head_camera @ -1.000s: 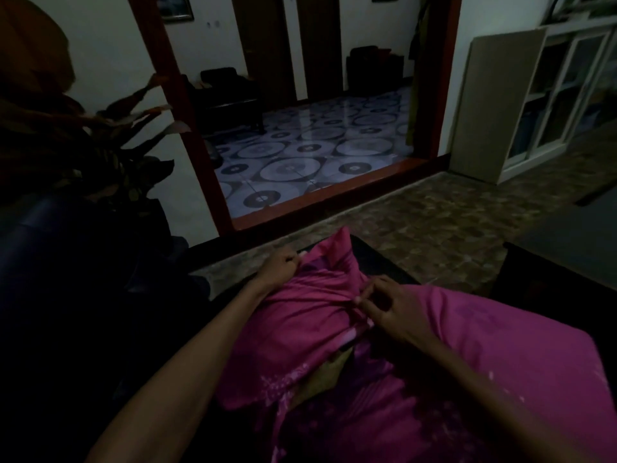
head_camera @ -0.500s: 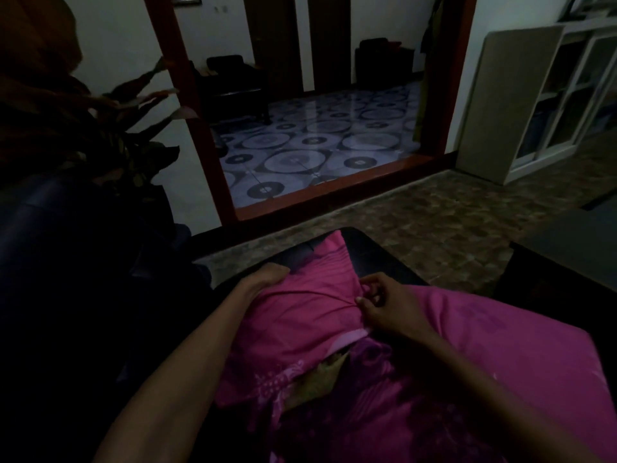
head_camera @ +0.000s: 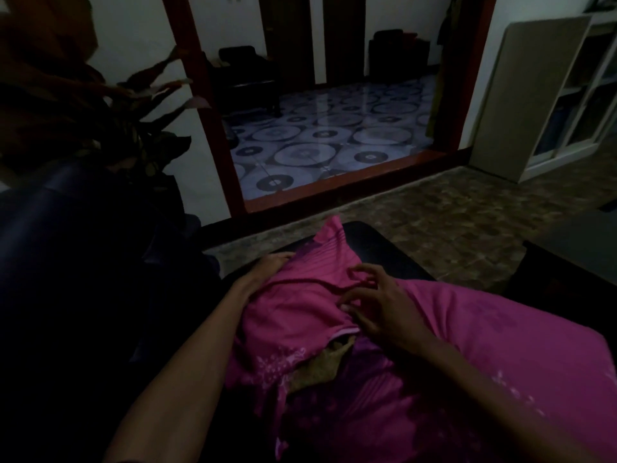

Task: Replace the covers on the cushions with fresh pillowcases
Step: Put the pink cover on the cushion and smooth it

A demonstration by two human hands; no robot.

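Observation:
A pink pillowcase [head_camera: 300, 312] lies bunched over a cushion on my lap. The cushion's olive-brown cover [head_camera: 320, 365] shows through the case's open mouth. My left hand [head_camera: 270, 267] holds the case's far left edge, fingertips partly tucked under the cloth. My right hand [head_camera: 377, 305] sits on the middle of the case with fingers curled, and a raised fold of pink cloth runs into its fingertips. A second pink-covered pillow [head_camera: 507, 332] lies under my right forearm, stretching to the right.
I sit on a dark sofa whose armrest [head_camera: 377, 248] juts out past the cushion. A dark table [head_camera: 574, 252] stands at right, a leafy plant [head_camera: 100, 105] at left. A white glass-door cabinet [head_camera: 551, 95] is at back right, beside a red-framed doorway step [head_camera: 334, 187].
My right hand has loosened and spread its fingers, drawing a fold of the pink case across. My left hand slid slightly down along the case's left edge. The view shifted a little.

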